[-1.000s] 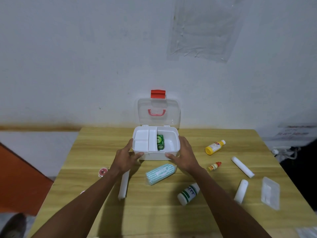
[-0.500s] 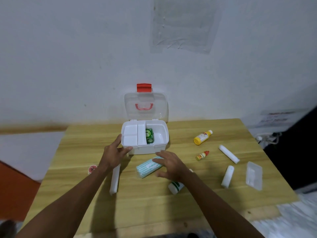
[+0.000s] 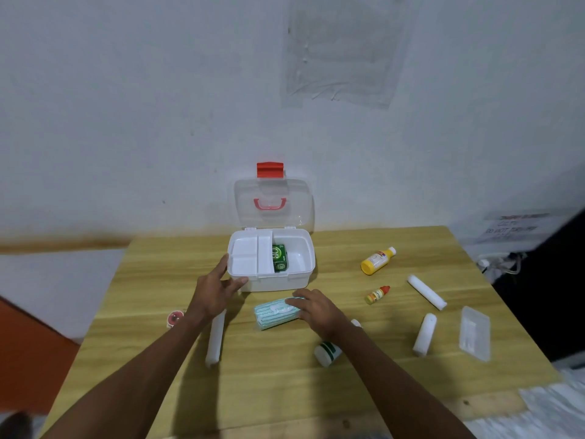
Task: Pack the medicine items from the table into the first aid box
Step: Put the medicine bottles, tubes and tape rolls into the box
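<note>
1. The first aid box (image 3: 278, 282) stands open on the table (image 3: 285, 384), with a green carton (image 3: 280, 258) inside.
2. The left hand (image 3: 215, 291), fingers relaxed, touches the box corner at 8 o'clock.
3. The teal striped pack (image 3: 272, 315) lies at 6 o'clock from the box. The right hand (image 3: 319, 308) covers its right end; whether it is grasping the pack, I cannot tell.

A bare, plain indoor room, whether home or workplace not clear.
A wooden desk (image 3: 285, 391) is standing against a scuffed whitewashed wall (image 3: 126, 122); above the desk a clear plastic sheet (image 3: 342, 49) is hanging, and right of it a printed notice (image 3: 519, 228) and cables (image 3: 500, 263) are showing.
</note>
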